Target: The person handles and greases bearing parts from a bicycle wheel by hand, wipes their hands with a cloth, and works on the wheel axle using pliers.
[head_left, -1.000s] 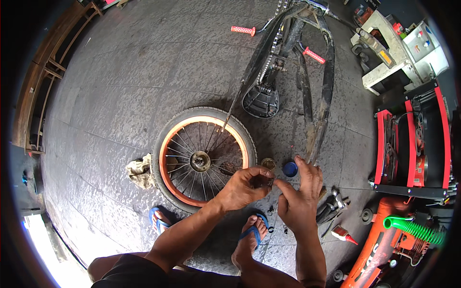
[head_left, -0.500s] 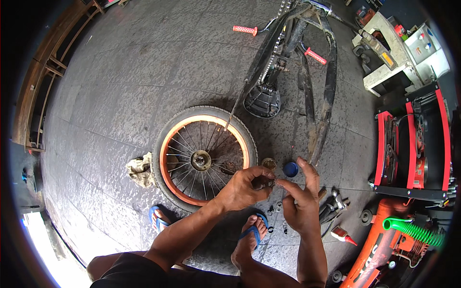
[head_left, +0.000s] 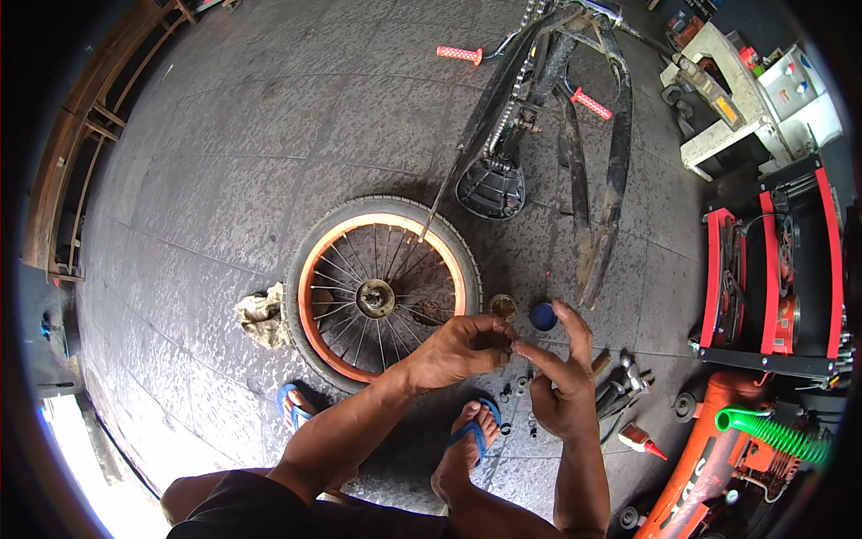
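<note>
My left hand [head_left: 462,355], just below the orange-rimmed wheel's hub [head_left: 375,298], pinches a small dark part too tiny to make out. My right hand [head_left: 561,382] reaches its index fingertip to that pinch, with another finger raised and apart. Behind my hands lie an open tub of amber substance [head_left: 503,307] and a round blue lid [head_left: 542,315]. Small loose parts [head_left: 519,386] lie on the floor between my right hand and my sandaled foot [head_left: 471,431].
A black bicycle frame [head_left: 612,162] with red grips lies ahead. A rag [head_left: 259,319] is left of the wheel. Hand tools [head_left: 628,382], a red-tipped bottle [head_left: 639,440], a tool cart [head_left: 833,251] and an orange compressor [head_left: 682,476] occupy the right. A wooden bench [head_left: 67,153] stands left.
My right hand's fingers have spread: the index now points left toward the pinch while the finger above it stands more upright. My left hand has barely moved.
</note>
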`<state>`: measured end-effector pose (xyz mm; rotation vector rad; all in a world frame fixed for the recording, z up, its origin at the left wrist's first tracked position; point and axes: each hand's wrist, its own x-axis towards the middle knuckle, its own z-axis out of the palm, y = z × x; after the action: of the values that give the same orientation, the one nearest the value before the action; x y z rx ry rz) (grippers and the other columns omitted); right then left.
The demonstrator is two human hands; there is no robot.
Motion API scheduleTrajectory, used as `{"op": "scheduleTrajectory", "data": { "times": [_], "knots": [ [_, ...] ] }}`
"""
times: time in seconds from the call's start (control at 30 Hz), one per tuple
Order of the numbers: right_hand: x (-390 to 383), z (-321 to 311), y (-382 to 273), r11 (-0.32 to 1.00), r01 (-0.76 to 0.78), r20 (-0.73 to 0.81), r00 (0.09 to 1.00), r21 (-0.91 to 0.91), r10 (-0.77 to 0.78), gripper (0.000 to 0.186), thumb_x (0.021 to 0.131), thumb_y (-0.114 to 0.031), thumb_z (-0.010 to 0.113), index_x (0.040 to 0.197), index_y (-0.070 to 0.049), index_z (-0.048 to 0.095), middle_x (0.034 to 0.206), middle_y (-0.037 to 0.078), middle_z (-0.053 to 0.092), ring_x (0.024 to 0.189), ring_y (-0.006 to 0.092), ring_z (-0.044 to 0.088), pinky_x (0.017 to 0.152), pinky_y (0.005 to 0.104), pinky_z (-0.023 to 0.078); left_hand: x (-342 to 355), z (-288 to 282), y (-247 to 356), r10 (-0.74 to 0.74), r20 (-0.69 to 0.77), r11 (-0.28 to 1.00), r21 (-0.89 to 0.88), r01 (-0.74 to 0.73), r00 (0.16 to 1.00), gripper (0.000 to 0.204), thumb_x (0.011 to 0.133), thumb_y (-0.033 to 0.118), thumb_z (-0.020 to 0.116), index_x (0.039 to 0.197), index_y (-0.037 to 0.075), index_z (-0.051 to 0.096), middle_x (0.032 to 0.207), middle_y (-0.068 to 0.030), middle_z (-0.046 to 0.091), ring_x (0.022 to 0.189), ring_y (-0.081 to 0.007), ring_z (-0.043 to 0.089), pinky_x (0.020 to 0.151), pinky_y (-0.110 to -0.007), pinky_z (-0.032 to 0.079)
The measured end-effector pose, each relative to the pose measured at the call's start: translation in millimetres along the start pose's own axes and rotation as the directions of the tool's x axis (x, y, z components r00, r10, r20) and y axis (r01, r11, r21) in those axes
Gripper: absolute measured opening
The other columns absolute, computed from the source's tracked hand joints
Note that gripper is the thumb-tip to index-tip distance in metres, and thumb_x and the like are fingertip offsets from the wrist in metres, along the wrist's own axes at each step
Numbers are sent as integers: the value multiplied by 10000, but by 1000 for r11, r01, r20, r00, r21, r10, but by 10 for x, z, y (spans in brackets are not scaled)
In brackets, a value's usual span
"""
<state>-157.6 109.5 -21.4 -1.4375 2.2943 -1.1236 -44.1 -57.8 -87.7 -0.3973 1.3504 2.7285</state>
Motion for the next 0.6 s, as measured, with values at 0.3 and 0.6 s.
{"op": "scheduleTrajectory", "data": {
  "times": [0.3,0.6],
  "knots": [
    [15,-2,26,1000,21,53,998,-15,-20,604,581,136,484,1052,-123,759,1509,166,379,1401,372,359,1139,460,308,8,13,-6,-60,62,998,-4,60,996,339,852,-4,688,1180,-26,607,1048,-56,650,991,-126,594,882,-272,469],
    [-19,-77,39,997,51,27,998,-60,-49,531,607,47,570,1048,-174,768,1498,178,384,1391,421,329,1142,518,289,-20,47,-7,-139,56,937,-315,150,989,359,841,112,721,1135,-57,603,906,-55,618,778,-115,557,709,-242,450]
  ]
}}
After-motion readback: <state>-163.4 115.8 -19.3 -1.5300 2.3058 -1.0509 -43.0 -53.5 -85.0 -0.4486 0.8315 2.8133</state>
